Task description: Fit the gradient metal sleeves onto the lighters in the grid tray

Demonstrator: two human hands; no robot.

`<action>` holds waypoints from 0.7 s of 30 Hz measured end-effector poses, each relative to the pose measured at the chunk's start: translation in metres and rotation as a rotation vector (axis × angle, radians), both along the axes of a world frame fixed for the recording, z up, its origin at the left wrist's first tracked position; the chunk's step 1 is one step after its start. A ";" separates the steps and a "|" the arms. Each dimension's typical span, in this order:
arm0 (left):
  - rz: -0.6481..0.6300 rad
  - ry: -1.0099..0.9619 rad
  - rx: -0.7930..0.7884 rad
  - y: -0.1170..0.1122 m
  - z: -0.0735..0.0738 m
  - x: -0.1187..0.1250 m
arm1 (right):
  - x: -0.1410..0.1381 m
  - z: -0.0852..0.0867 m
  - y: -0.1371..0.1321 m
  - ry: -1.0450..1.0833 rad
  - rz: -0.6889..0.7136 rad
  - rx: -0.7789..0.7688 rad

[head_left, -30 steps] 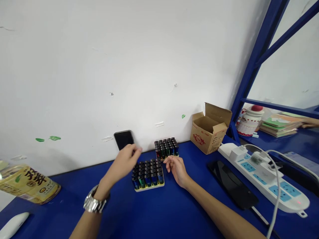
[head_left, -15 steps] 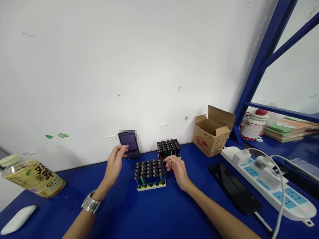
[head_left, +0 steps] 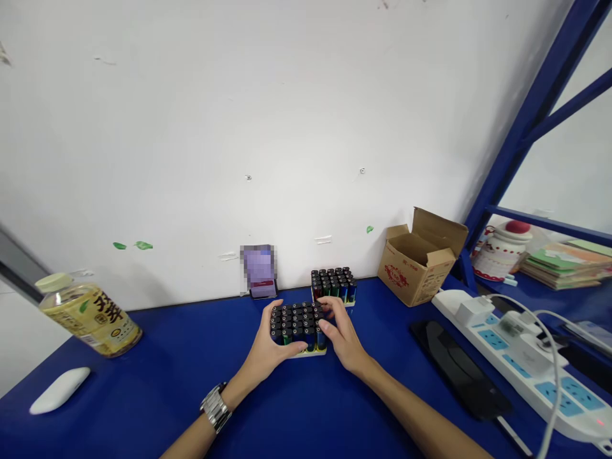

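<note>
Now | upright black-capped lighters (head_left: 296, 317), tightly ranked | left hand (head_left: 266, 344), right hand (head_left: 342, 333): both half-curled, clasping them

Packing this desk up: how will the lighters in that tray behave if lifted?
The lighters stand tightly packed, so they probably move as one block. Being tall and slim in a shallow tray, they could tip out if tilted.

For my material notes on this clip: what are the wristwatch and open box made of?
The wristwatch looks like polished steel or similar metal: its link bracelet shines silver. The open box looks like matte brown cardboard, with red printing on its side.
</note>
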State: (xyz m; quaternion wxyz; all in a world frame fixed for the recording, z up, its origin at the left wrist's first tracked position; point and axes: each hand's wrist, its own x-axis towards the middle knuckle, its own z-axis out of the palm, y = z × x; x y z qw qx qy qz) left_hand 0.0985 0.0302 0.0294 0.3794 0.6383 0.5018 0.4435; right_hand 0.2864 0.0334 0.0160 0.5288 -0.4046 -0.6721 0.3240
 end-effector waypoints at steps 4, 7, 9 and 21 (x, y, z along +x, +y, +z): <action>-0.050 -0.061 -0.048 -0.003 -0.005 0.004 | -0.008 0.001 -0.003 -0.040 0.087 -0.109; -0.059 -0.061 -0.066 -0.002 -0.007 0.011 | -0.008 0.003 -0.001 -0.005 0.034 -0.152; -0.057 -0.019 -0.073 0.000 -0.007 0.015 | -0.005 0.005 0.001 -0.004 0.020 -0.166; 0.091 0.437 0.405 -0.030 -0.016 -0.001 | 0.007 0.003 0.004 -0.001 0.090 -0.202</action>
